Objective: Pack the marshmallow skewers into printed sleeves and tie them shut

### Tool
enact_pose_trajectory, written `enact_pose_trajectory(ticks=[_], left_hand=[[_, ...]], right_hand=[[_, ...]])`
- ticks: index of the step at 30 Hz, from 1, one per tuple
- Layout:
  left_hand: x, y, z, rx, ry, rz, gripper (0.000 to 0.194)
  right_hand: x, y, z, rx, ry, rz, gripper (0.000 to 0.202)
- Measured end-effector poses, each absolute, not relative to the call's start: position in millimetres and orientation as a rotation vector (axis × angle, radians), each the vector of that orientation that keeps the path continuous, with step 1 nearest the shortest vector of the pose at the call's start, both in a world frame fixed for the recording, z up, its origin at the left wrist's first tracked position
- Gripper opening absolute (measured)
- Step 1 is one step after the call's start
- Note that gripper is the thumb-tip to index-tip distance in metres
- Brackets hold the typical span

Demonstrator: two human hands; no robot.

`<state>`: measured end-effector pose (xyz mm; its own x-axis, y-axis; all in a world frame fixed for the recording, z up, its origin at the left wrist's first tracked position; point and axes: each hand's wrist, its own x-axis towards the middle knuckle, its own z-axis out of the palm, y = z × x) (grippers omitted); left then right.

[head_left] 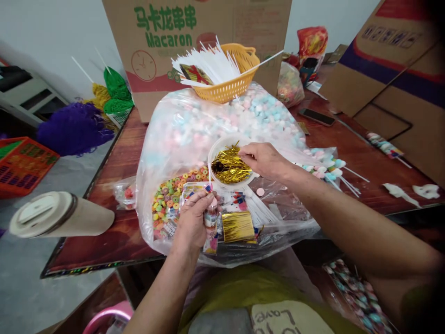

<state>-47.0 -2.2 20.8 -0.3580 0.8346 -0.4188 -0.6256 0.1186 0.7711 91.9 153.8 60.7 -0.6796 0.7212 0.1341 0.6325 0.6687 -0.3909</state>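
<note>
Our left hand (195, 218) has its fingers (207, 200) closed around a clear printed packet (211, 227), over the near part of the table (114, 234). It's pretty much upright lengthwise in our view, its white stick (209, 174) pointing away from us, by the bowl (210, 155). Our right hand (266, 161) has its fingers (245, 150) bunched at the gold strips (231, 169) in that bowl; we can't tell if they're pinching one.

Just nearer us lies a flat gold bundle (238, 227), with colorful rings (170, 192) off to the left. All this sits on a big plastic bag (156, 134) full of pastel puffs, on the reddish-brown wood-look table. A cup (66, 215) leans in our view at left, and a phone (317, 117) lies at right.

A yellow basket (227, 90) of white sticks stands at the back, before a cardboard box (139, 99) reading "马卡龙串串" and "Macaron" in green. Beyond are a pale wall (66, 28), grey floor (83, 171) and purple tinsel (74, 127). Our green clothing (243, 283) has a patch with "Lave"-looking letters.
</note>
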Motion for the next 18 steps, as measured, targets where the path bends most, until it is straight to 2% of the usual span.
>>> enact_pose_trajectory(ticks=[4,8,13,18], left_hand=[[-35,-3,31,0.308,1.11,1.567,0.023],[-23,-3,43,0.434,1.012,1.567,0.019],[-16,-6,48,0.448,0.979,1.59,0.018],[-18,-9,50,0.436,1.054,1.559,0.019]], right_hand=[[108,115,58,-0.873,-2.254,1.103,0.021],[112,72,53,-0.877,-1.982,1.489,0.023],[117,51,46,-0.826,-1.915,1.506,0.02],[129,44,58,-0.82,-1.829,1.211,0.016]])
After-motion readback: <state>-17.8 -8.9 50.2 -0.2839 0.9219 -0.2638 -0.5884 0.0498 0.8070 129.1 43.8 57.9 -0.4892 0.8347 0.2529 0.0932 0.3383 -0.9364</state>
